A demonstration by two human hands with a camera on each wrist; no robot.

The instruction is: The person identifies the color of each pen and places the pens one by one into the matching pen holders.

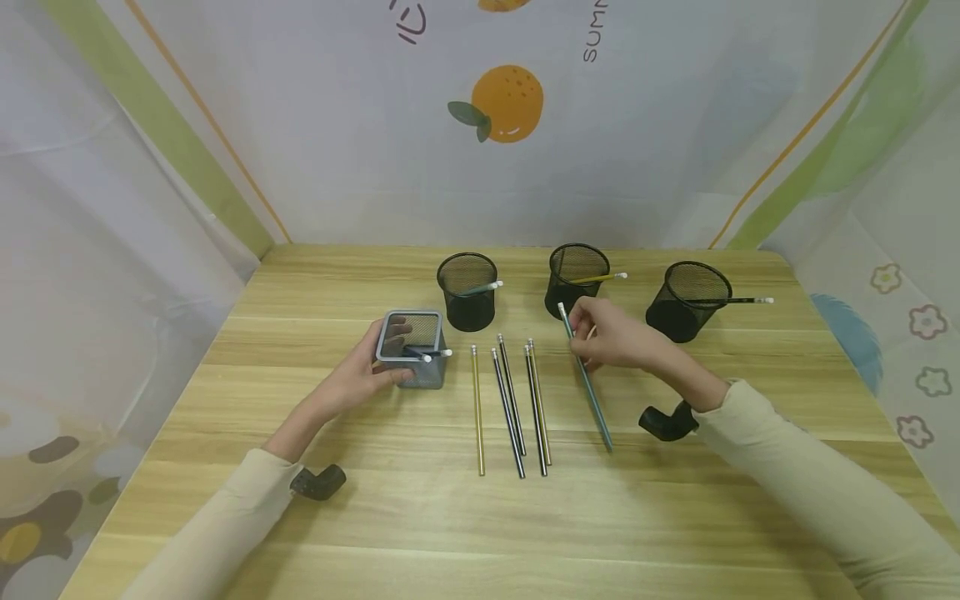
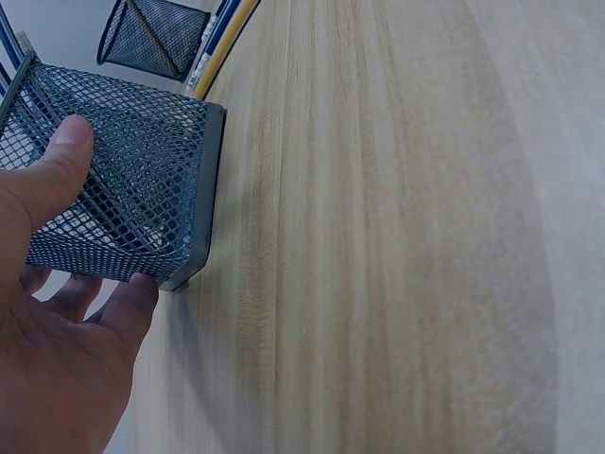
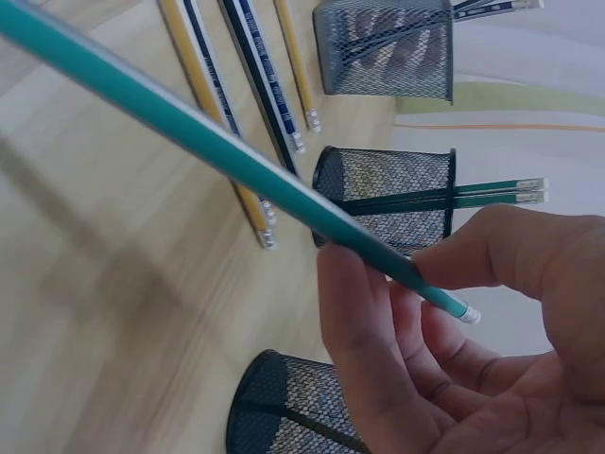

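Note:
My left hand (image 1: pixel 351 382) holds a square grey mesh pencil cup (image 1: pixel 424 377) standing on the wooden table, thumb on one side and fingers on the other. Two dark pencils with white eraser ends lean in that cup. Between thumb and fingers, my right hand (image 1: pixel 617 337) pinches a green pencil (image 3: pixel 217 147) near its eraser end; the rest of it slants down toward me, sharpened point low over the table. Between the hands lie several pencils: a yellow pencil (image 1: pixel 477 417) on the left, then dark blue, black and another yellow, eraser ends pointing away from me.
Three round black mesh cups stand along the back: a left cup (image 1: pixel 470 313) with green pencils, a middle cup (image 1: pixel 558 292) with a yellow one, a right cup (image 1: pixel 667 321) with a black one. A printed curtain (image 1: pixel 360 167) hangs behind the table (image 1: pixel 420 533).

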